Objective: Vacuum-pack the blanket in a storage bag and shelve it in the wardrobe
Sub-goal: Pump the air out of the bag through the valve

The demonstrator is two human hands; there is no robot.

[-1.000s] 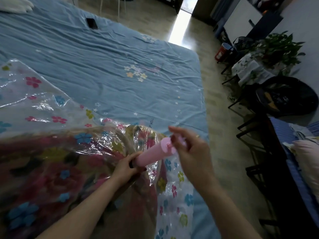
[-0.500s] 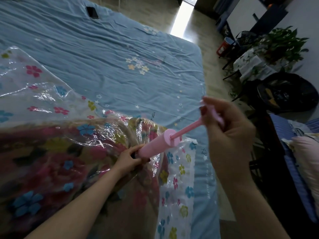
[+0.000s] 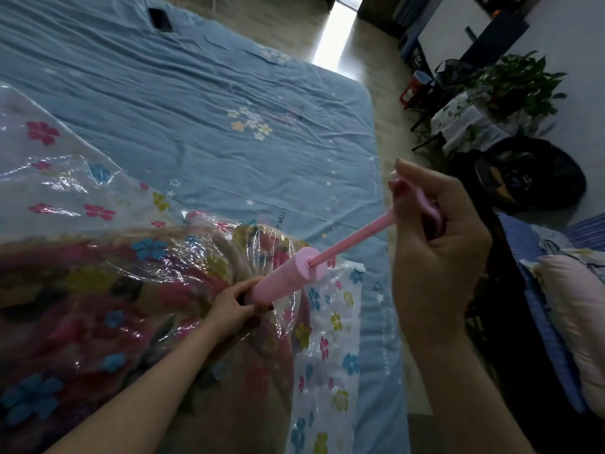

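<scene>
My right hand (image 3: pixel 435 257) has its grip curled round the T-handle (image 3: pixel 422 204) of the pink hand pump (image 3: pixel 284 276), with the plunger rod (image 3: pixel 352 237) drawn well out of the barrel. My left hand (image 3: pixel 232 306) grips the barrel's lower end, fingers wrapped round it, pressing it down where it meets the storage bag (image 3: pixel 327 339); the valve itself is hidden under my fingers, so I cannot tell how squarely the nozzle sits.

The flowered blanket (image 3: pixel 98 306) is inside the clear, flower-printed bag, which lies on the bed (image 3: pixel 196 109) in front of me. The plastic wrinkles tight around the pump but stands loose and puffed further left, so I judge the air is only partly out.

The step in hand is pumping; sealing off, carrying and shelving in the wardrobe are not yet done. The next move, I think, calls for pushing the handle straight back along the barrel's line while my left hand holds the base firm against the bag, so the nozzle does not tip or lift off and let air back in.

A dark phone (image 3: pixel 160 19) lies far up the bed.
</scene>
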